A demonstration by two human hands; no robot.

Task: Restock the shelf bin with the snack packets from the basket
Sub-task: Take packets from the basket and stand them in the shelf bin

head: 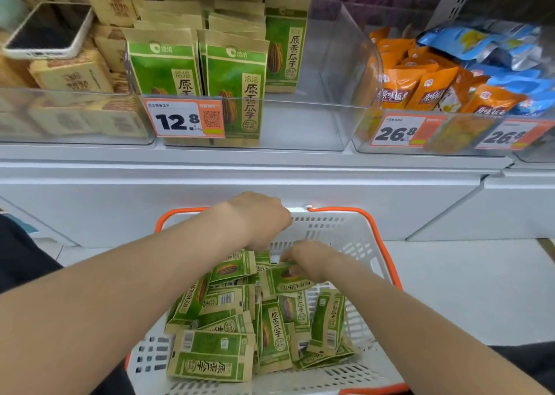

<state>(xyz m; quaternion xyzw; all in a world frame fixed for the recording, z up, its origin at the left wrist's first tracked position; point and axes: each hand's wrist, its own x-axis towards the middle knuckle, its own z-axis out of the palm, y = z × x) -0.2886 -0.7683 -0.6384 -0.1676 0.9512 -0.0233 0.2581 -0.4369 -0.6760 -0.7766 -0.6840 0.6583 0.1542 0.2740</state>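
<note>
Basket (354,232) packets (240,313) lie heaped under both hands: right hand (306,262) pinches the top packet (283,282), lying crosswise, while left hand (258,220) curls down just beside it, grip hidden; bin (300,124) sits above, ahead.

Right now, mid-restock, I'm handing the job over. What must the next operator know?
Left hand: reaching into the white plastic basket with orange rim; its fingers are hidden, so I cannot tell its grip.
Right hand: pinches one green paper snack packet at the pile's far end.
Clear plastic shelf bin, behind the 12.8 price tag: upright green packets fill its left part; its right part is bare.
Left to do: the loose pile of packets in the basket goes into that bin.
</note>
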